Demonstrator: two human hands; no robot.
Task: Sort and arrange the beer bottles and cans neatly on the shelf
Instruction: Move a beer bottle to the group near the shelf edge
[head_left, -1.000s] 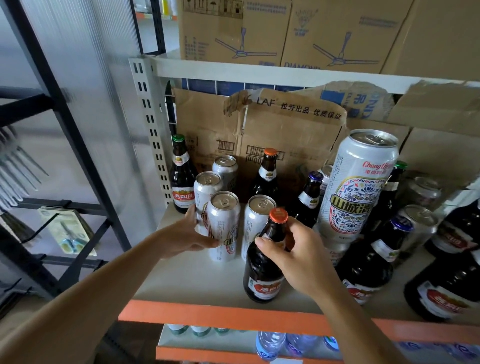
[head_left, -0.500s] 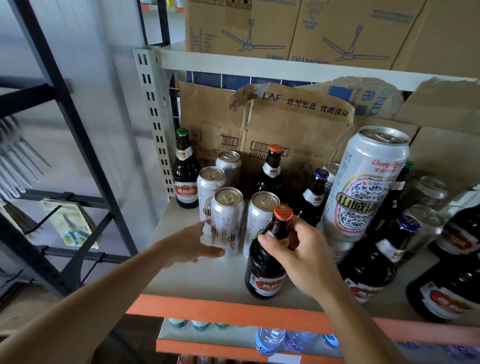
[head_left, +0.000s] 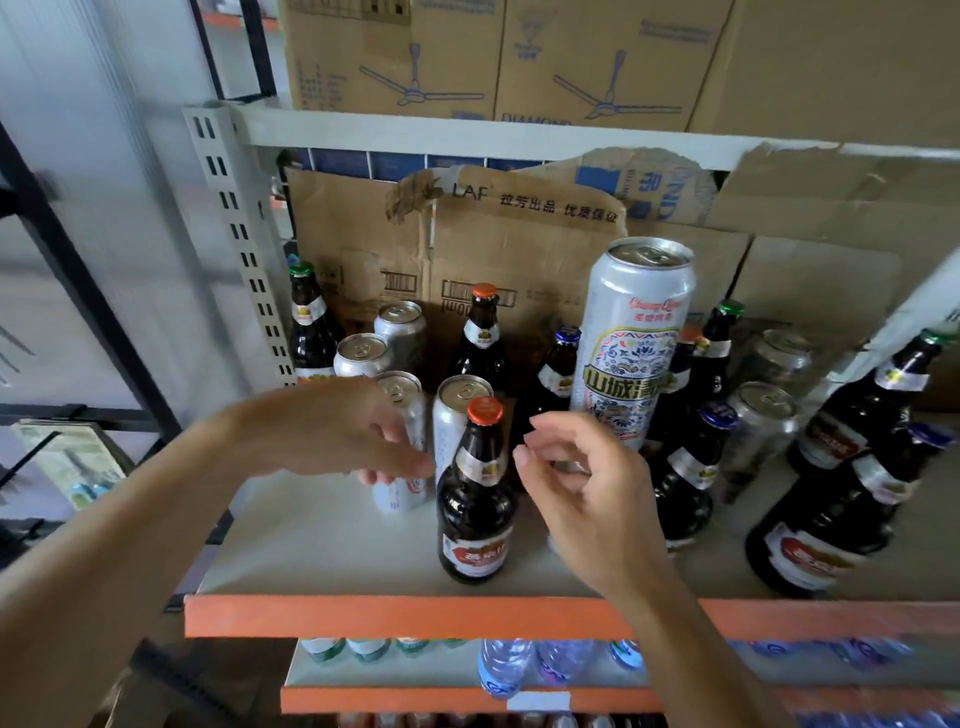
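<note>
A brown beer bottle with an orange cap (head_left: 475, 512) stands upright near the front of the grey shelf (head_left: 322, 540). My right hand (head_left: 582, 493) hovers just right of it, fingers loosely curled and holding nothing. My left hand (head_left: 363, 431) reaches across the front silver can (head_left: 408, 488) and curls round its middle. A second silver can (head_left: 457, 415) stands right behind the bottle. Two more cans (head_left: 361, 356) and a green-capped bottle (head_left: 309, 332) stand at the back left. A tall white patterned can (head_left: 631, 343) rises to the right.
Several dark bottles (head_left: 826, 525) and grey cans (head_left: 763, 421) crowd the right half of the shelf. Torn cardboard (head_left: 519, 249) lines the back. A perforated upright post (head_left: 234, 218) bounds the left side. An orange rail (head_left: 363, 616) fronts the shelf, with water bottles (head_left: 501, 667) below.
My right hand has let go of the orange-capped bottle's neck and pulled slightly right. My left hand has moved from the can's left side across its front. The view shifted closer.
</note>
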